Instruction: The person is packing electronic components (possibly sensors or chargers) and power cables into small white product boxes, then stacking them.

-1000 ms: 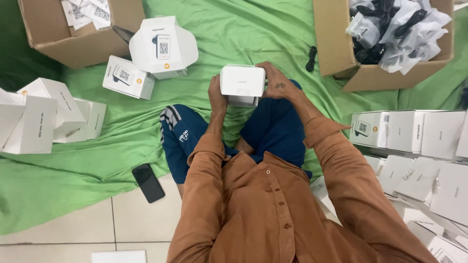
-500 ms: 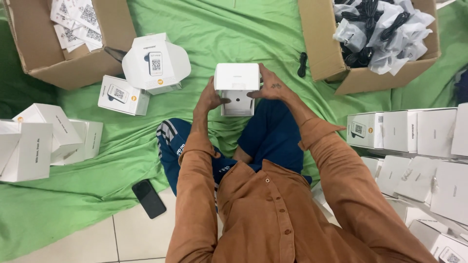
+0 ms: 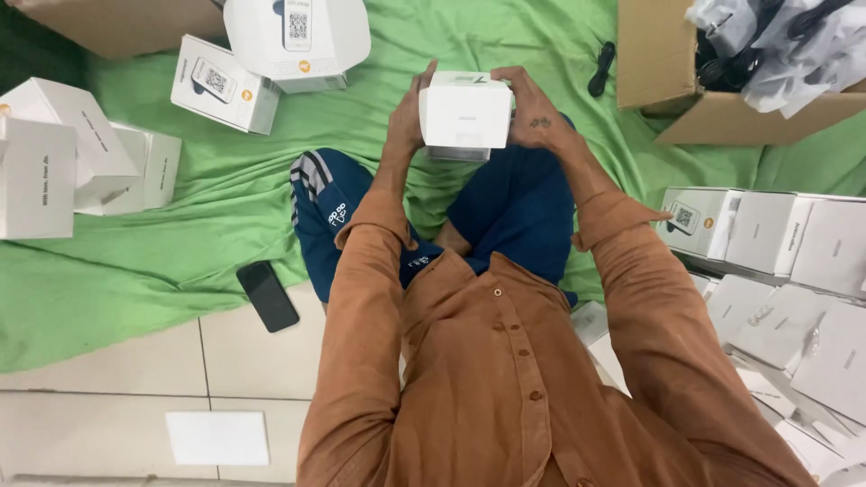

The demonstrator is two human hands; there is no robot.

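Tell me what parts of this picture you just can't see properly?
- Head view: the front of the white box faces away; the left hand and right hand cover its sides.
- The cardboard box at top right is cut off by the edge, so its bagged contents show only partly.
- The stacked white boxes run off the right edge.
- The black phone screen is dark.

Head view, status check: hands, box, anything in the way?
Left hand and right hand clamp a small white box from both sides, over the lap. Nothing between hands and box. Black phone lies apart, at the green cloth edge.
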